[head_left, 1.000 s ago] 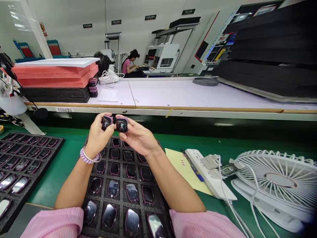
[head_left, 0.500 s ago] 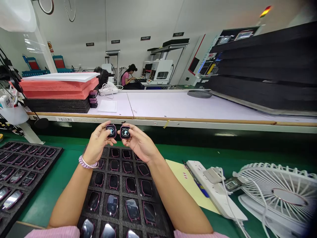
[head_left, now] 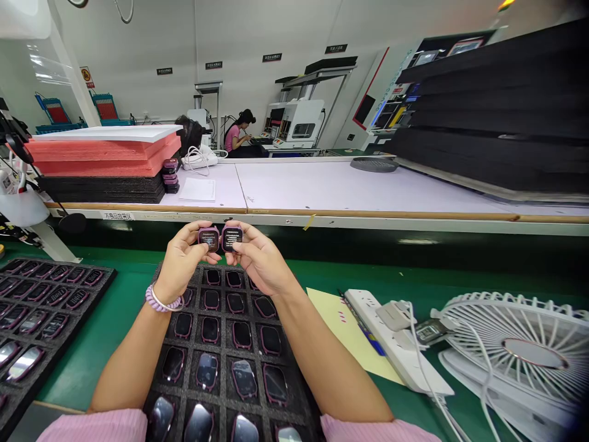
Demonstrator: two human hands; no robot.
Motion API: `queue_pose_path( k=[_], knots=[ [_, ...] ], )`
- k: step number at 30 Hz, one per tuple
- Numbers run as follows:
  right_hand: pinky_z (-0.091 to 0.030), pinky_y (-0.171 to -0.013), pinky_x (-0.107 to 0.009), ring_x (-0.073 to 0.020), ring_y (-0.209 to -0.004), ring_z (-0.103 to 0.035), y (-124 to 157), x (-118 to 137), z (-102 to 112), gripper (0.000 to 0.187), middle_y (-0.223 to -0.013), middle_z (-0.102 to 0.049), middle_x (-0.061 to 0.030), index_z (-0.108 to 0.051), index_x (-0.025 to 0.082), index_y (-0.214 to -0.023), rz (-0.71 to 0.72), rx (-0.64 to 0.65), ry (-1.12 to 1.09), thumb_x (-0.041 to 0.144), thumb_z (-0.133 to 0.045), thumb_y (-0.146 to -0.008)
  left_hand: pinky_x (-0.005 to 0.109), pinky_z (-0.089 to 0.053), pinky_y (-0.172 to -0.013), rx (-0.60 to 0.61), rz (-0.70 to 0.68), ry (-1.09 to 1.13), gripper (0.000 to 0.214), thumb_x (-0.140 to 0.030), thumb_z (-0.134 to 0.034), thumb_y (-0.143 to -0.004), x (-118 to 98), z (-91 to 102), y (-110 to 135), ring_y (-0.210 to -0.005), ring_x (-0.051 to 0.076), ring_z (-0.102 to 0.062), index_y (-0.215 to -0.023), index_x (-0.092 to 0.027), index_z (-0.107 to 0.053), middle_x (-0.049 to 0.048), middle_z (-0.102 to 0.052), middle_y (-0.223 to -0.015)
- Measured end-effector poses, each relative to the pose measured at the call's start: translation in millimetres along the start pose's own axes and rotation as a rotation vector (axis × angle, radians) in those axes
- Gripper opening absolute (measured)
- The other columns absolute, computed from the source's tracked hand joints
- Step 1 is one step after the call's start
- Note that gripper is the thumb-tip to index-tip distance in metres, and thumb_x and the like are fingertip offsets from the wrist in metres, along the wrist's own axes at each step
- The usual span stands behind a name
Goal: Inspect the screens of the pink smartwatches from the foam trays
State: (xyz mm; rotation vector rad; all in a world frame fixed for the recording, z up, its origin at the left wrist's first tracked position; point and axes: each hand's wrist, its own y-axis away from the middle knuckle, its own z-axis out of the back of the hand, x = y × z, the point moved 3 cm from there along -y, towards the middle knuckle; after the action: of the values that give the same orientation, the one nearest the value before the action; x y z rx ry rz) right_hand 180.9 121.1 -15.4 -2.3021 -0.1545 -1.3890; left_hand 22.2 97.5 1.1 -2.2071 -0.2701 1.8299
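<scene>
My left hand (head_left: pixel 180 263) holds a small pink-edged watch body (head_left: pixel 210 238) with its lit screen facing me. My right hand (head_left: pixel 258 261) holds a second watch body (head_left: pixel 231 237) right beside it, the two almost touching. Both screens show lines of text. Below my hands lies a black foam tray (head_left: pixel 221 344) with several more watch bodies seated in its pockets. A coiled band sits on my left wrist.
A second foam tray of watch bodies (head_left: pixel 41 301) lies to the left on the green mat. A yellow sheet (head_left: pixel 343 325), a white power strip (head_left: pixel 396 347) and a white fan (head_left: pixel 519 350) lie on the right. Across a white bench, stacked pink and black foam (head_left: pixel 101 159) stands; a person sits far behind.
Both hands have stayed raised together over the tray. The two screens have switched from a round coloured picture to lines of text. The view has shifted slightly.
</scene>
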Motion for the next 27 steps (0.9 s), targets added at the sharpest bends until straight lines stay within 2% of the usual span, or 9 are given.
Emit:
queue_pose_path(
  k=[13, 21, 27],
  knots=[
    [-0.048, -0.059, -0.030, -0.0132, -0.060, -0.058, 0.0, -2.3, -0.2, 0.045, -0.089, -0.062, 0.0001, -0.063, 0.021, -0.115, -0.001, -0.009, 0.017, 0.034, -0.082, -0.077, 0.022, -0.064, -0.061, 0.023, -0.032, -0.064, 0.040, -0.024, -0.069, -0.075, 1.1, 0.0, -0.6, -0.061, 0.010, -0.072, -0.114, -0.017, -0.061, 0.0043, -0.071, -0.104],
    [-0.048, -0.062, -0.028, -0.0134, -0.063, -0.060, 2.7, -1.7, -0.4, 0.048, -0.088, -0.062, 0.0015, -0.063, 0.021, -0.118, 0.010, -0.009, 0.052, 0.023, -0.077, -0.073, 0.020, -0.063, -0.062, 0.026, -0.047, -0.054, 0.040, -0.024, -0.072, -0.077, 0.9, 0.9, 0.4, -0.062, 0.010, -0.073, -0.114, -0.017, -0.062, 0.0033, -0.070, -0.104],
    [-0.048, -0.062, -0.029, -0.0133, -0.064, -0.059, 3.8, -0.1, -2.2, 0.047, -0.090, -0.063, 0.0005, -0.063, 0.020, -0.118, 0.023, -0.015, 0.073, 0.023, -0.075, -0.073, 0.020, -0.063, -0.061, 0.018, -0.047, -0.053, 0.039, -0.027, -0.075, -0.077, 2.3, 0.9, -1.3, -0.061, 0.010, -0.072, -0.113, -0.017, -0.062, 0.0040, -0.071, -0.104]
  ],
)
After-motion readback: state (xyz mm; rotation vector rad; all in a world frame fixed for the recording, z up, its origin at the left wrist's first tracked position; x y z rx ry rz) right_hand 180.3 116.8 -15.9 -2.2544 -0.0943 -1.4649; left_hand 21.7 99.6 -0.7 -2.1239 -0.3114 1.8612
